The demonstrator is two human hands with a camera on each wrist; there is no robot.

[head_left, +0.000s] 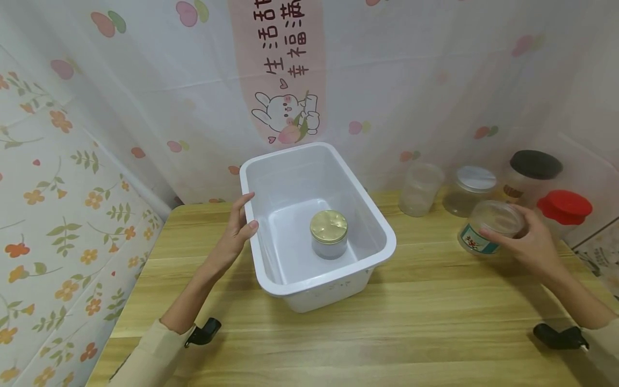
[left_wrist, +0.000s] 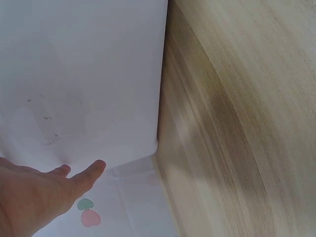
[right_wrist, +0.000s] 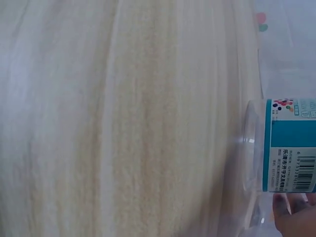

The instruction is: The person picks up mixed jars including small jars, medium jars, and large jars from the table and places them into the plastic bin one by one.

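Observation:
A white plastic tub (head_left: 314,293) stands on the table, holding a clear jar with a gold lid (head_left: 329,227) upright on its floor. My left hand (head_left: 238,223) holds the tub's left rim, thumb and index fingertips over the edge. From the left wrist view, other fingers (left_wrist: 91,175) of this hand lie along the tub's outer wall (left_wrist: 89,84). On the right, my right hand (head_left: 529,244) grips a clear plastic jar with a teal label (head_left: 479,241), thumb on the near side. That label and its barcode (right_wrist: 302,175) show in the right wrist view, fingertips just below.
Behind the gripped jar stand a clear container (head_left: 419,191), a silver-lidded jar (head_left: 471,188), a black-lidded jar (head_left: 535,164) and a red-lidded jar (head_left: 564,207). Patterned curtains (head_left: 169,107) hang along the back and left. The wooden table (head_left: 387,344) extends toward me.

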